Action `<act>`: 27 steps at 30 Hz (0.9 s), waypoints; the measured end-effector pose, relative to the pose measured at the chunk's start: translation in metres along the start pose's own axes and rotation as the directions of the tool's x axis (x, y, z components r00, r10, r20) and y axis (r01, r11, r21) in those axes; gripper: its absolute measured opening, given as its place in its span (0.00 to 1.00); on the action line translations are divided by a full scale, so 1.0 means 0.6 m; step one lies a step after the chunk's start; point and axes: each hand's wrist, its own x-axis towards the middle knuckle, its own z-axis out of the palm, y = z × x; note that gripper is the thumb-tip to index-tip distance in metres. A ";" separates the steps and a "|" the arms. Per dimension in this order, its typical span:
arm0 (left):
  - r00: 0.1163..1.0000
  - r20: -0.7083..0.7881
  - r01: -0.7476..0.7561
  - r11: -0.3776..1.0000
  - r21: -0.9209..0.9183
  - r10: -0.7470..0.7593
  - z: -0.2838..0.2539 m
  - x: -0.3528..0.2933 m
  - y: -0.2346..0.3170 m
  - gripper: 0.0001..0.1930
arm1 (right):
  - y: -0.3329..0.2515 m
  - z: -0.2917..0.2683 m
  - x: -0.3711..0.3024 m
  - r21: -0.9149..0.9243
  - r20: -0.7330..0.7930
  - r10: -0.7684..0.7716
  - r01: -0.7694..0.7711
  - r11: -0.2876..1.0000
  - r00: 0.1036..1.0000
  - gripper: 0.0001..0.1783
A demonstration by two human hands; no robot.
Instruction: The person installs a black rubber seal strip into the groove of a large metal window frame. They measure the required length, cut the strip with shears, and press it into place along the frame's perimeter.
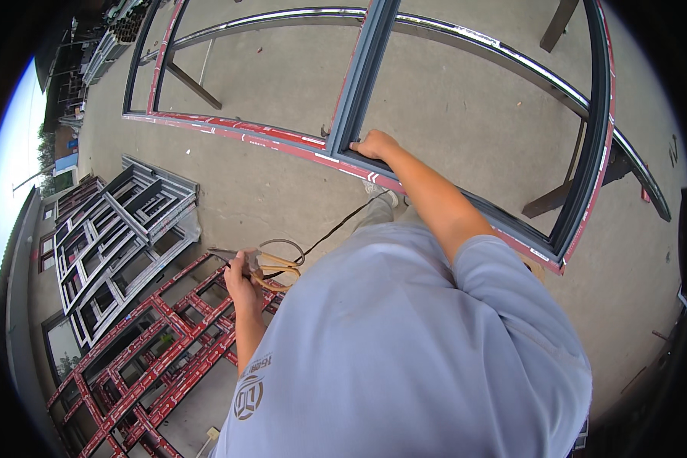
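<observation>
Head view: dark-grey window frame [361,80], red-filmed edges [267,143]; right hand [375,145] at corner [345,154], grip unclear; left hand [241,284] apart, clutching tan hose [281,268].

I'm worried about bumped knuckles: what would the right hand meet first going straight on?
The right hand would probably meet the dark grey mullion of the red-filmed frame; depth is unclear, and they may already touch.
</observation>
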 end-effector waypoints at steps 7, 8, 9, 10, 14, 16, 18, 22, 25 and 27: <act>1.000 0.006 0.031 1.000 0.000 -0.031 -0.002 0.012 -0.010 0.18 | -0.010 0.001 -0.016 -0.082 -0.086 -0.047 0.040 0.996 0.995 0.33; 1.000 0.014 0.023 1.000 -0.004 -0.023 -0.003 0.013 -0.010 0.18 | -0.006 0.002 -0.011 -0.085 -0.099 -0.063 0.055 0.995 0.993 0.33; 1.000 0.022 0.013 1.000 -0.015 -0.013 -0.004 0.013 -0.010 0.17 | -0.002 0.007 -0.005 -0.084 -0.111 -0.093 0.084 0.993 0.989 0.33; 1.000 0.018 0.015 1.000 -0.001 -0.015 -0.004 0.012 -0.009 0.17 | 0.005 0.010 0.003 -0.106 -0.088 -0.128 0.118 0.987 0.988 0.33; 1.000 0.019 0.017 1.000 -0.003 -0.017 -0.005 0.003 -0.009 0.17 | 0.066 0.016 0.030 -0.071 -0.037 -0.234 0.231 0.970 0.971 0.34; 0.999 0.027 0.028 0.999 -0.017 -0.028 -0.004 -0.003 -0.013 0.17 | 0.085 0.029 0.036 -0.034 -0.062 -0.246 0.244 0.969 0.967 0.34; 0.999 0.046 0.031 0.999 -0.041 -0.029 -0.002 -0.005 -0.017 0.17 | 0.089 0.035 0.039 -0.039 -0.106 -0.264 0.261 0.965 0.959 0.34; 0.999 0.024 0.043 0.997 -0.062 -0.042 0.002 -0.002 -0.017 0.17 | 0.094 0.017 0.032 0.044 0.057 -0.240 0.238 0.970 0.969 0.41; 0.999 0.045 0.022 0.998 -0.052 -0.019 0.000 -0.001 -0.012 0.17 | 0.114 0.004 0.012 0.005 0.041 -0.291 0.291 0.957 0.956 0.40; 0.997 0.079 0.015 0.996 -0.088 -0.008 -0.004 -0.001 -0.011 0.17 | 0.128 0.001 -0.001 0.015 0.080 -0.201 0.201 0.980 0.976 0.40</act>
